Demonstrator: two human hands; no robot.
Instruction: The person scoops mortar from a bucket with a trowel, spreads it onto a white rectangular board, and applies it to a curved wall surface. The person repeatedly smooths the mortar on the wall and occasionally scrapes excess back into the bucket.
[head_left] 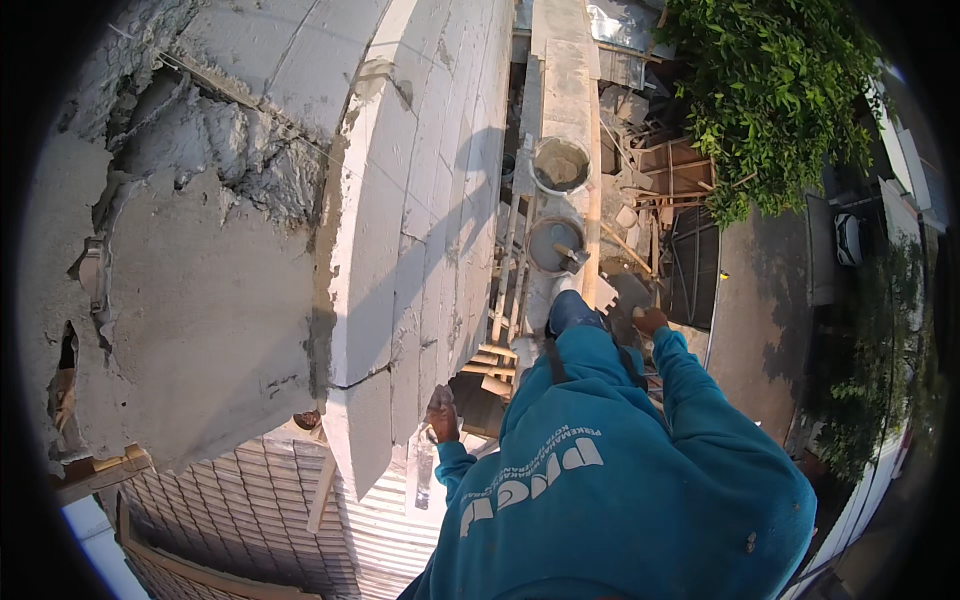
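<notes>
White-lettered sweatshirt, hands, trowel apparently gripped

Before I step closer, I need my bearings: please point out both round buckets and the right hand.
Farther bucket (540, 183): head view, on its lower-left rim.
Nearer bucket (529, 246): head view, on its left rim.
Right hand (652, 320): head view, on its middle.

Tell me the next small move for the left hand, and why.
Probably brace the left hand against the pale grey block wall: it looks close beside it, while a round, grey-stained bucket crowds the narrow, cement-stained walkway just ahead of the blue trouser leg.
</notes>
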